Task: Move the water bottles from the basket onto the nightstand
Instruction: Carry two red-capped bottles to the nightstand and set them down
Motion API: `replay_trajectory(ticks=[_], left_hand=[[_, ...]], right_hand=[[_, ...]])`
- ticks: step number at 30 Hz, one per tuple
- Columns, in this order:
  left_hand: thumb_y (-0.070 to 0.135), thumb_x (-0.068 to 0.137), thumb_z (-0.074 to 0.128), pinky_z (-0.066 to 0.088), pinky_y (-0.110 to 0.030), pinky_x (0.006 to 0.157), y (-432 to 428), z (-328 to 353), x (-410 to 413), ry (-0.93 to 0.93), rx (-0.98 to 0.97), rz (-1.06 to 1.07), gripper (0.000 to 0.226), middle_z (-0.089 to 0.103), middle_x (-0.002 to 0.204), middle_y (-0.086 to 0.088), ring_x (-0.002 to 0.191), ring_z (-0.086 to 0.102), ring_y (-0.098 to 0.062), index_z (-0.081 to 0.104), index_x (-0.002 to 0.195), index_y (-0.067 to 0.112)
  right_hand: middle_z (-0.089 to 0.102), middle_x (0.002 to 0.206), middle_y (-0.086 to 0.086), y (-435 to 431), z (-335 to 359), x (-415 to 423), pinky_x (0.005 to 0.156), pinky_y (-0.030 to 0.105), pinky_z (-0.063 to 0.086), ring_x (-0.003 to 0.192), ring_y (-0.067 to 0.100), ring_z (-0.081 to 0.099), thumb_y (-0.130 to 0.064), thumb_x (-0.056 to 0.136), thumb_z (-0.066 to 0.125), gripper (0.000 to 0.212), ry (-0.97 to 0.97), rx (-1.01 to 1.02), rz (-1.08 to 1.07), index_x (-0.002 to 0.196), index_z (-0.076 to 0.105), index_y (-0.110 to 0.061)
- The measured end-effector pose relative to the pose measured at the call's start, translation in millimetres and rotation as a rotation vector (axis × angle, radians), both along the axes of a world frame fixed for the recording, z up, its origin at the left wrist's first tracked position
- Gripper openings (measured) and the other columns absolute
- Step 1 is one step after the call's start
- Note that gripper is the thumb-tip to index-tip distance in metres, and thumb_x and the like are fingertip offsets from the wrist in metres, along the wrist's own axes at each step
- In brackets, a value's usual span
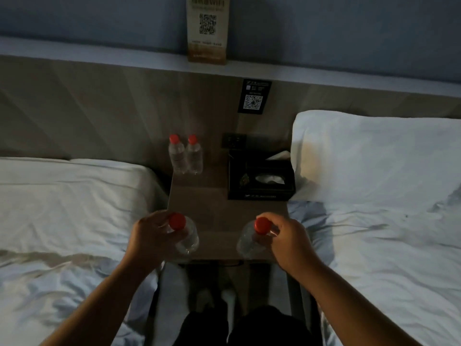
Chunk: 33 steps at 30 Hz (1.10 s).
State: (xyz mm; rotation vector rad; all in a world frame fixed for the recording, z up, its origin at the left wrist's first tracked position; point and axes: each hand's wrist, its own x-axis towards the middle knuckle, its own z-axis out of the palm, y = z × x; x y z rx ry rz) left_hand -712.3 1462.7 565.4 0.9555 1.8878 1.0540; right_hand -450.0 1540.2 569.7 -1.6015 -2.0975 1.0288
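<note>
Between the two beds stood a small wooden table [214,203], and over its near edge the person held two clear water bottles, one in each hand. The left hand [149,236] had its fingers [159,218] curled round the shoulder of the left bottle [188,239], just under its red cap [177,221]. The right hand [287,238] gripped the right bottle [247,242] the same way, fingers [273,222] closed about the neck below that red cap [262,225]. Both bottles sat above the front corners of the table, well apart from each other. Whether their bases touched the wood could not be told from this angle.

At the back left of the table two more red-capped bottles stood upright and touching, the left one [177,158] beside the right one [195,157], close to the headboard panel. A black tissue box [260,178] lay at the back right, with a white tissue showing in its opening. Behind it a dark wall socket [234,140] was set in the panel, and a black QR card [254,98] was fixed higher up. A tan WiFi card [208,28] stood on the ledge [99,58] above. White bedding covered the left bed [69,196] and the right bed [386,245], which carried a pillow [374,156] beside the tissue box.
</note>
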Motion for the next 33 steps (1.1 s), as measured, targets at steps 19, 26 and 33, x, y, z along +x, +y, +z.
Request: replay_trajectory(ticks=[19, 26, 33], left_hand=[[0.028, 0.065, 0.081, 0.055, -0.039, 0.069, 184.7, -139.5, -85.8, 0.185, -0.011, 0.260, 0.018, 0.070, 0.068, 0.006, 0.072, 0.067, -0.014, 0.070, 0.078, 0.033], [0.021, 0.073, 0.080, 0.046, -0.012, 0.054, 213.2, -155.8, -101.9, 0.192, -0.002, 0.207, 0.026, 0.066, 0.069, 0.026, 0.058, 0.059, 0.003, 0.063, 0.066, 0.040], [0.027, 0.064, 0.084, 0.053, -0.024, 0.069, 221.6, -182.2, -109.0, 0.183, 0.009, 0.224, 0.036, 0.070, 0.088, 0.004, 0.080, 0.066, -0.004, 0.061, 0.091, 0.033]], right_hand=[[0.066, 0.093, -0.011, 210.4, -136.1, -160.2, 0.080, 0.021, 0.051, 0.088, 0.001, 0.060, -0.026, 0.080, 0.073, 0.029, 0.125, -0.069, 0.004, 0.108, 0.066, -0.024], [0.070, 0.105, -0.003, 241.1, -176.3, -180.8, 0.086, 0.033, 0.055, 0.100, 0.011, 0.064, -0.037, 0.076, 0.074, 0.043, 0.089, 0.003, -0.033, 0.115, 0.063, -0.023], [0.056, 0.088, -0.021, 236.8, -185.9, -179.0, 0.072, 0.011, 0.044, 0.084, -0.002, 0.056, -0.034, 0.078, 0.074, 0.029, 0.131, -0.093, -0.008, 0.100, 0.055, -0.030]])
